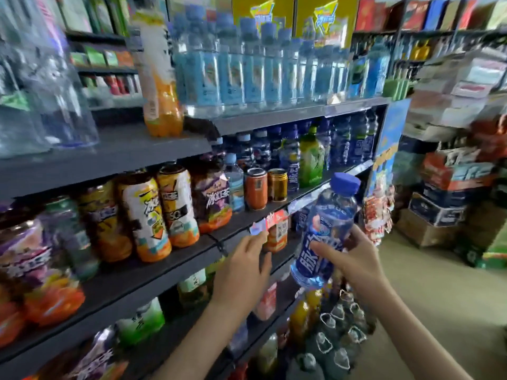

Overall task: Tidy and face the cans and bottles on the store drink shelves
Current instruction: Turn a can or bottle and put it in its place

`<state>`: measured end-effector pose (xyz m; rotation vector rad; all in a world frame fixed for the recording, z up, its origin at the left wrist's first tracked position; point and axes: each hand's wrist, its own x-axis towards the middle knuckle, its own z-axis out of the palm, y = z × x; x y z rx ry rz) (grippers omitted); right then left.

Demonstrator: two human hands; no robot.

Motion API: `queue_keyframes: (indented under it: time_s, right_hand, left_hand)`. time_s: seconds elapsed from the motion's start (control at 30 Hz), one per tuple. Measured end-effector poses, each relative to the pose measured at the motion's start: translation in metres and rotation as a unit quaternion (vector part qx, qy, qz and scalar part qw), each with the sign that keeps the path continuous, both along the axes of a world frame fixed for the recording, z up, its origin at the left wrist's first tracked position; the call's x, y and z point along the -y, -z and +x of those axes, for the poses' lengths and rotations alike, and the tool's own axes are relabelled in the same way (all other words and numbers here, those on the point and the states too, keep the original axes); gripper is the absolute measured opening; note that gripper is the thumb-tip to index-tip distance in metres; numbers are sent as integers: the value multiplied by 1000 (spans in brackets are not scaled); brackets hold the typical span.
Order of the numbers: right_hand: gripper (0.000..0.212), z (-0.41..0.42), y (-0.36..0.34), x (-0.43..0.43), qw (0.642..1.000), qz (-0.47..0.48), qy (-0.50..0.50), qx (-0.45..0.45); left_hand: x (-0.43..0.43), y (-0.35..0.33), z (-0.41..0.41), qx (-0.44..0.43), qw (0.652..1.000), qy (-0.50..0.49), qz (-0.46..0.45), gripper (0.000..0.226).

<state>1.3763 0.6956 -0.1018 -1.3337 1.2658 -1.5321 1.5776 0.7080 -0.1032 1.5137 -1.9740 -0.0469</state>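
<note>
1. Far left, the juice bottles (153,220) stood packed along the middle shelf (175,266), labels outward. They had no part in the coming move.
2. The left hand (244,267) was at the shelf lip, fingers loosely straight and holding nothing. Its fingertips were by the price tags (274,223); whether they touched could not be told.
3. The blue bottle (323,234) was clear of the shelf, just in front of its lip, and tilted: cap up and to the right, base down and left toward the left hand.
4. The right hand (356,259) gripped it low on the body, fingers curled behind and thumb across the label.
5. Its likely place, the row of dark blue bottles (354,141), lay up and to the right on that same shelf — roughly along the bottle's own axis. The right hand was therefore the nearer, and would probably have to bring the bottle upright on the way in.
</note>
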Motion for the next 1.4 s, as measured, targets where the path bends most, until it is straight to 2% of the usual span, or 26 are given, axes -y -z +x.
queue_keyframes:
  time_s: [0.17, 0.3, 0.4, 0.5, 0.7, 0.9, 1.13, 1.27, 1.4]
  right_hand:
    - [47, -61, -10, 96, 1000, -6, -27, -7]
    - [50, -86, -14, 166, 997, -16, -78, -14]
    - [46, -100, -15, 213, 994, -23, -103, -29]
    - [53, -114, -20, 254, 990, -25, -129, -46]
    - [44, -132, -19, 310, 983, -47, -171, -46]
    - [47, -140, -12, 337, 971, -48, -226, -61]
    - [44, -136, -13, 345, 962, -65, -255, -70]
    - [45, -123, -11, 338, 966, -65, -246, -42]
    - [42, -100, -11, 325, 965, -87, -247, -26]
  left_hand:
    - [75, -4, -56, -4, 998, -66, -17, 46]
    - [144, -1, -86, 12, 990, -122, -67, 45]
    - [201, 5, -106, 74, 979, -162, -96, 52]
    - [248, 4, -122, 134, 960, -222, -108, 64]
    - [296, 6, -140, 175, 925, -316, -117, 51]
    - [303, 11, -153, 128, 918, -364, -94, 50]
    - [301, 20, -176, -24, 933, -348, -89, 55]
    - [279, 17, -178, -111, 926, -325, -157, 52]
    - [241, 3, -169, -118, 897, -313, -290, 59]
